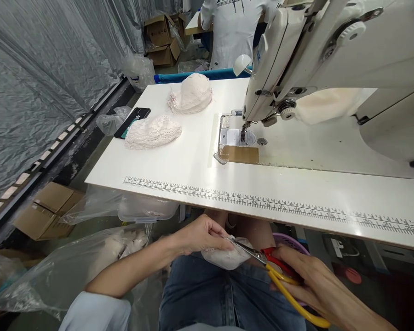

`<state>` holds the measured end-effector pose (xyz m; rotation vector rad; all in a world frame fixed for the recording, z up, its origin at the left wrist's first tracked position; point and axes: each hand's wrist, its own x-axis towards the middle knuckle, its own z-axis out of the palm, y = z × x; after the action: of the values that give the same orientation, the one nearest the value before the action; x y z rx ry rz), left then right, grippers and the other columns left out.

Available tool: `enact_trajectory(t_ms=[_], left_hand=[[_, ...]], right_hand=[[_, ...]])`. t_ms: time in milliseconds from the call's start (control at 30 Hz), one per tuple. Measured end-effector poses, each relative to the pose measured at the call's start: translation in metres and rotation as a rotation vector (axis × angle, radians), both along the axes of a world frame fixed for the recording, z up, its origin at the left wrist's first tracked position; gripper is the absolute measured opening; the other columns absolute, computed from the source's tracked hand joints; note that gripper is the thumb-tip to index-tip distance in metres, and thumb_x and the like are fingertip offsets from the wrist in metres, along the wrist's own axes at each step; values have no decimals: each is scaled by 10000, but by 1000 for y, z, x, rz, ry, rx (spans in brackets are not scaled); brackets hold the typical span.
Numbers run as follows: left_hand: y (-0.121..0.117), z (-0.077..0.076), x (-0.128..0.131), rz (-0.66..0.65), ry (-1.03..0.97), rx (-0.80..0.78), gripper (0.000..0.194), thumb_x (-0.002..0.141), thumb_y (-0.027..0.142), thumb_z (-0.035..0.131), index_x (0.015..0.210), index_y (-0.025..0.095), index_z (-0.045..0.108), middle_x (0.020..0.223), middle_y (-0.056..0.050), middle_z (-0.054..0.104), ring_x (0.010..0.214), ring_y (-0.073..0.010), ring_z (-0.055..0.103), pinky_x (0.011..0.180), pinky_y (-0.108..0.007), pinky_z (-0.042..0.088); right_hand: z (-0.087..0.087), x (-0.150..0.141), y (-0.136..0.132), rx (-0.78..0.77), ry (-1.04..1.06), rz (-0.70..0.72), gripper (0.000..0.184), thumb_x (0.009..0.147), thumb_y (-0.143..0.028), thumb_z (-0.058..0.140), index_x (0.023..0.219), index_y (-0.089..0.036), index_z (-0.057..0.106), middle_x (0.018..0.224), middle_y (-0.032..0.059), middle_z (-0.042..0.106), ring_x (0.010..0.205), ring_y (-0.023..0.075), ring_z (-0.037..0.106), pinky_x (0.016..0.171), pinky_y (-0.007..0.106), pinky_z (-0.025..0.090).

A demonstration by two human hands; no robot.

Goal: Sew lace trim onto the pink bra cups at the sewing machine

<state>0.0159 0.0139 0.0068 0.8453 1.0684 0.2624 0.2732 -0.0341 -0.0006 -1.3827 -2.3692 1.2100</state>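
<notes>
Over my lap, below the table's front edge, my left hand (209, 235) pinches a small off-white fabric piece (227, 260). Its fingers are closed on the upper edge of the cloth. My right hand (298, 271) grips a pair of scissors (279, 280) with red and yellow handles. The metal blades point left and lie against the fabric close to my left fingertips. Whether the blades are parted is hard to make out. On the white table lie a stack of pale lace-edged pieces (154, 132) and a rounded pile of similar cloth (192, 93).
A white sewing machine (279, 69) stands on the table's right side. A phone (135, 118) lies by the left edge, and a printed ruler (241, 198) runs along the front. Cardboard boxes (48, 209) and plastic bags (72, 262) are on the floor. Another person (232, 34) sits ahead.
</notes>
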Motion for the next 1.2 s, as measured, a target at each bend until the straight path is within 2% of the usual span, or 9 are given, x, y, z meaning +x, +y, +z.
enact_trajectory(t_ms=[67, 133, 233, 400, 567, 767, 967, 1200], left_hand=[[1, 1, 1, 10, 7, -11, 283, 538, 324, 800, 714, 112, 738, 592, -5, 635, 534, -78, 484, 533, -204, 349], [1, 2, 2, 6, 12, -11, 283, 536, 327, 801, 707, 111, 736, 585, -2, 628, 534, -76, 476, 536, -206, 346], [2, 5, 2, -12, 17, 0, 282, 540, 327, 799, 704, 106, 734, 583, -2, 622, 540, -76, 471, 542, -208, 345], [1, 4, 2, -25, 19, 2, 291, 551, 333, 793, 712, 99, 731, 568, 4, 605, 520, -68, 452, 522, -203, 332], [1, 2, 2, -41, 14, 29, 279, 570, 339, 781, 724, 110, 738, 571, 2, 611, 527, -72, 463, 522, -201, 336], [1, 0, 1, -40, 13, 6, 298, 568, 355, 779, 745, 117, 744, 596, -7, 630, 548, -79, 478, 539, -205, 344], [1, 0, 2, -47, 38, 22, 371, 536, 410, 788, 754, 112, 746, 581, -1, 612, 541, -78, 442, 535, -214, 317], [1, 2, 2, -47, 48, 25, 341, 563, 386, 770, 751, 103, 745, 557, 5, 589, 534, -73, 426, 524, -213, 300]], right_hand=[[-5, 0, -2, 20, 16, -15, 184, 865, -375, 517, 780, -212, 503, 658, -12, 591, 547, 138, 536, 479, 222, 384], [-10, 1, -3, 36, 1, -10, 172, 853, -382, 539, 880, -213, 518, 673, -14, 590, 553, 141, 538, 480, 224, 383], [-12, 3, -3, 69, -47, 7, 247, 838, -398, 566, 981, -207, 504, 690, -12, 589, 552, 143, 541, 468, 224, 375], [-9, 0, -2, 105, -58, 32, 168, 834, -352, 577, 904, -215, 509, 650, -32, 571, 531, 133, 529, 463, 217, 362], [-12, 0, -5, 126, 2, -34, 138, 809, -311, 597, 872, -222, 513, 643, -43, 568, 535, 125, 532, 482, 215, 354], [-17, 2, -7, 179, -2, -52, 216, 800, -370, 605, 939, -229, 518, 670, -33, 599, 544, 133, 552, 483, 222, 360], [-18, 3, -7, 234, -36, -52, 233, 788, -397, 612, 916, -227, 516, 668, -26, 605, 537, 139, 554, 478, 231, 353], [-17, 2, -7, 275, -49, -31, 153, 845, -345, 541, 922, -228, 480, 645, -35, 577, 480, 133, 521, 460, 231, 329]])
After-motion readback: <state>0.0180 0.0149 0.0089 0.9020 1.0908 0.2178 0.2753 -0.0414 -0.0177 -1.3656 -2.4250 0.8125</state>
